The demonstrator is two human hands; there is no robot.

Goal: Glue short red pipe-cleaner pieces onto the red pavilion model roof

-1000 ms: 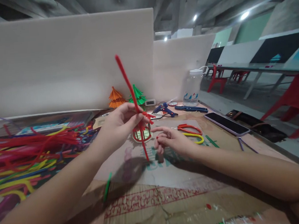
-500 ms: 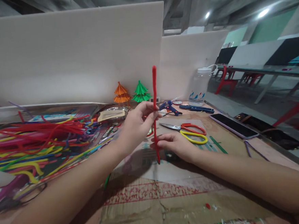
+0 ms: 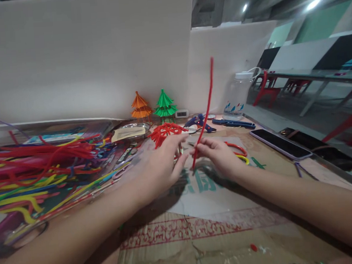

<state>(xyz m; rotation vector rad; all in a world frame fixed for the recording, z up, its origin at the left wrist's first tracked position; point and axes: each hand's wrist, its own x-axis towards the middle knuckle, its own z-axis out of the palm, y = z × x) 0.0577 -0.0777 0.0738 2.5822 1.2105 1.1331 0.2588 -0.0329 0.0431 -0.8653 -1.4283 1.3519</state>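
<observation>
My right hand [image 3: 218,155] pinches a red pipe cleaner [image 3: 209,101] near its lower end; the long upper part stands up and leans to the right. To its left, my left hand [image 3: 166,161] is open, thumb and fingers apart, with nothing seen between them. Just beyond the left hand sits a red pipe-cleaner piece [image 3: 167,129] with many radiating strips, partly covered by the fingers. Scissors with red and yellow handles [image 3: 238,149] lie behind my right hand, mostly hidden. Both hands are above a pale sheet [image 3: 196,205] on the table.
Many coloured pipe cleaners [image 3: 45,157] are heaped at left. Behind stand an orange tree [image 3: 141,107] and a green tree [image 3: 163,106]. A glue gun [image 3: 197,121], blue pliers-like tool [image 3: 234,123], clear bottle [image 3: 236,97] and phone [image 3: 279,144] lie or stand at right.
My left hand has let go of the red pipe cleaner and moved down and left. The right hand has lifted it slightly and tilted it to the right. The camera view has shifted slightly.
</observation>
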